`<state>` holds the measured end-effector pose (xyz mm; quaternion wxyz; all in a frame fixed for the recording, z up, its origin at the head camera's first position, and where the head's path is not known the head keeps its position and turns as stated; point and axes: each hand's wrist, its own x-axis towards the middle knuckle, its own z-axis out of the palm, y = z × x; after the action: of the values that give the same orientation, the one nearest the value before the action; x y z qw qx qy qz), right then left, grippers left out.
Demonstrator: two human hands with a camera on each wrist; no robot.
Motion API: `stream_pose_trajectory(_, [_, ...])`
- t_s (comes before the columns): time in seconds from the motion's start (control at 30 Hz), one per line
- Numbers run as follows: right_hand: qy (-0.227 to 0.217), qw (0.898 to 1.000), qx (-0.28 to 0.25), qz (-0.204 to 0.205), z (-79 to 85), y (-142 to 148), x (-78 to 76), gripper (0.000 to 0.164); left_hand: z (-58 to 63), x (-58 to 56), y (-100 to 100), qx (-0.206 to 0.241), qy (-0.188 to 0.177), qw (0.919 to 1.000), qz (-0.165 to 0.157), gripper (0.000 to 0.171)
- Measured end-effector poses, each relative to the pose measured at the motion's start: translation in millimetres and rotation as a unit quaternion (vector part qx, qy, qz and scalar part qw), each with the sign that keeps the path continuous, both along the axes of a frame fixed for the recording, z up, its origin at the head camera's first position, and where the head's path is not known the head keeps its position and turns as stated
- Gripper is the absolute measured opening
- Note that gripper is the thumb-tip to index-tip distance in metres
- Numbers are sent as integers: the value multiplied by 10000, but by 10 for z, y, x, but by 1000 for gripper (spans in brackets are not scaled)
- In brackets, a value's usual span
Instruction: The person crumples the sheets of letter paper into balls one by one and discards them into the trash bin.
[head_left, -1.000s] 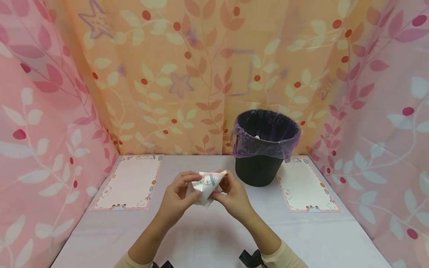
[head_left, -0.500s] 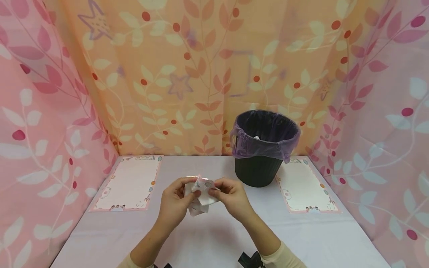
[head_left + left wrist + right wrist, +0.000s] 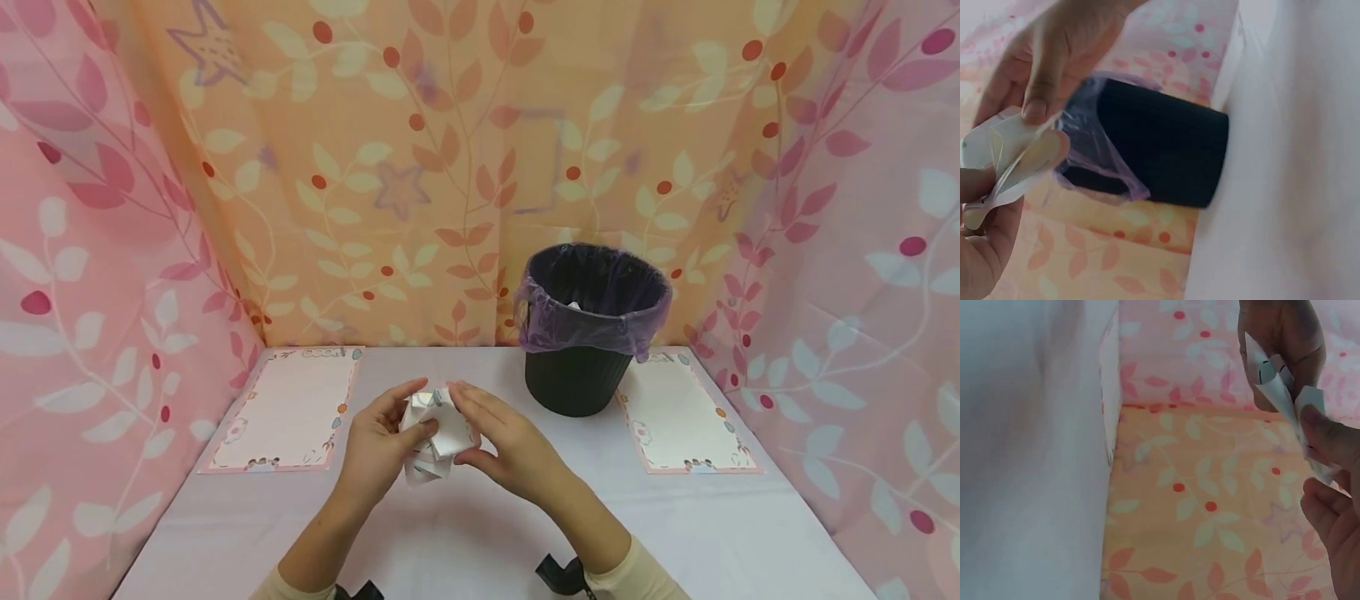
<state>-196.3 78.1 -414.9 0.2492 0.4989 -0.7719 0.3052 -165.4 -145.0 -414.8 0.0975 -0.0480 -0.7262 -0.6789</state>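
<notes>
Paper (image 3: pixel 453 432), white and folded up, is above the counter (image 3: pixel 465 542), between two hands. The left hand (image 3: pixel 377 443) is on its 9 o'clock side and pinches it, with the thumb on the front. The right hand (image 3: pixel 513 446) is on its 3 o'clock side and holds it between thumb and long, almost straight fingers. At 2 o'clock from it stands a black bin (image 3: pixel 576 382) with a purple bag (image 3: pixel 588 333) in it. A sheet (image 3: pixel 288 408) with a pink edge lies at 9 o'clock. The other sheet (image 3: pixel 692 421) lies at 3 o'clock, partly hidden by the bin.
</notes>
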Motion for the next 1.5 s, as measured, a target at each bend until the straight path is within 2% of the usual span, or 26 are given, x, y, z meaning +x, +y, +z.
stream_pose_trajectory(0.1, [-324,9982,-457,236,0,0,19,82,15,20,22,55,38,9999,-140,47])
stream_pose_trajectory(0.17, [-643,9933,-863,410,13,-17,53,73,5,32,35,99,105,9996,-258,41])
stream_pose_trajectory(0.23, [-1073,9844,-1302,505,28,-40,86,61,-3,51,48,116,195,9990,-375,35])
stream_pose_trajectory(0.27, [-1395,9768,-1534,540,37,-50,102,54,-5,59,54,100,287,9986,-442,32])
stream_pose_trajectory(0.33, [-2119,9554,-1971,588,53,-61,110,41,-1,73,58,100,465,9965,-689,31])
stream_pose_trajectory(0.43, [-3102,9163,-2485,500,91,-39,81,28,19,75,43,40,760,9864,-1458,40])
stream_pose_trajectory(0.53, [-3847,8776,-2836,363,134,5,40,23,36,69,-3,-322,1016,9653,-2384,64])
stream_pose_trajectory(0.6, [-4283,8497,-3050,391,156,29,13,22,46,69,-36,-724,1183,9505,-2780,81])
stream_pose_trajectory(0.7, [-4770,8148,-3258,504,166,41,-25,28,49,55,-55,-1313,1535,9350,-2917,97])
stream_pose_trajectory(0.77, [-4991,7974,-3353,516,155,27,-43,35,46,41,-40,-1526,1837,9320,-2728,99])
stream_pose_trajectory(0.83, [-5103,7874,-3423,503,130,2,-49,39,38,28,-9,-1594,2182,9333,-2364,94])
stream_pose_trajectory(0.9, [-5105,7854,-3464,506,100,-29,-40,35,20,19,26,-1553,2421,9392,-1876,85])
stream_pose_trajectory(0.93, [-5066,7884,-3448,539,82,-42,-32,31,8,18,41,-1455,2465,9436,-1664,78])
stream_pose_trajectory(0.97, [-4986,7958,-3380,619,70,-52,-19,27,-3,19,54,-1329,2470,9486,-1464,71])
stream_pose_trajectory(1.03, [-4720,8215,-3088,838,53,-59,4,24,-26,26,73,-1008,2351,9604,-1105,59])
stream_pose_trajectory(1.13, [-4312,8593,-2383,1371,56,-32,30,32,-35,39,76,-413,2083,9744,-740,42])
stream_pose_trajectory(1.23, [-3989,8858,-1663,1691,87,6,57,42,-31,45,64,1,1918,9802,-492,28])
stream_pose_trajectory(1.3, [-3857,8985,-1416,1546,102,15,82,45,-36,47,59,216,1874,9809,-471,20])
stream_pose_trajectory(1.33, [-3860,9014,-1369,1402,108,14,99,45,-43,48,60,318,1863,9807,-497,18])
stream_pose_trajectory(1.4, [-3991,8984,-1473,1092,107,5,130,42,-62,55,68,452,1880,9793,-598,15])
stream_pose_trajectory(1.43, [-4068,8947,-1591,931,105,-4,144,39,-71,57,73,508,1898,9782,-679,14])
stream_pose_trajectory(1.5, [-4266,8810,-1903,747,94,-21,167,32,-87,63,87,511,1957,9761,-802,15])
